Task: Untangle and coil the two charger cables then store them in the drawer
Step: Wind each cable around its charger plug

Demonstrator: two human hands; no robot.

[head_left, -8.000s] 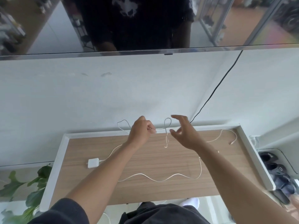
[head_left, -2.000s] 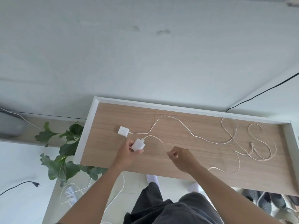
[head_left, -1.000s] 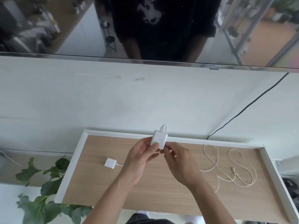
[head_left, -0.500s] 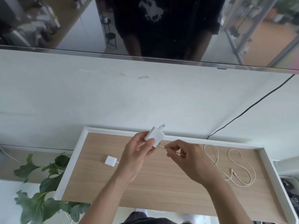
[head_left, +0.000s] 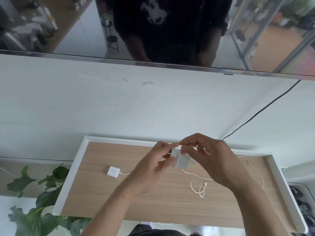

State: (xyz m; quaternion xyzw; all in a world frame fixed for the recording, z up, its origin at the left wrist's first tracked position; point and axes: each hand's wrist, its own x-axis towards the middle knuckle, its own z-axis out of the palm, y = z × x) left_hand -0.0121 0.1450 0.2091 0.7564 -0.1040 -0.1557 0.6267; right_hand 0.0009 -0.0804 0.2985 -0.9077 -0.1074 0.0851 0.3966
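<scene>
Above the open wooden drawer [head_left: 281, 181], my left hand [head_left: 153, 166] grips a white charger block [head_left: 182, 160]. My right hand [head_left: 209, 159] pinches that charger's thin white cable right at the block. The rest of this cable [head_left: 200, 187] trails down and lies in loose loops on the drawer floor to the right. A second white charger block [head_left: 113, 171] lies flat on the drawer floor to the left, its cable running right under my left wrist.
A grey wall rises behind the drawer, with a dark reflective screen [head_left: 51, 23] above it. A black cord [head_left: 259, 113] runs down the wall at the right. A leafy plant [head_left: 39, 198] stands left of the drawer. Dark shoes [head_left: 300, 200] lie at the right.
My left hand has turned the charger block over. My right hand has moved up the cable to the block. The loose loops have been drawn left across the drawer floor.
</scene>
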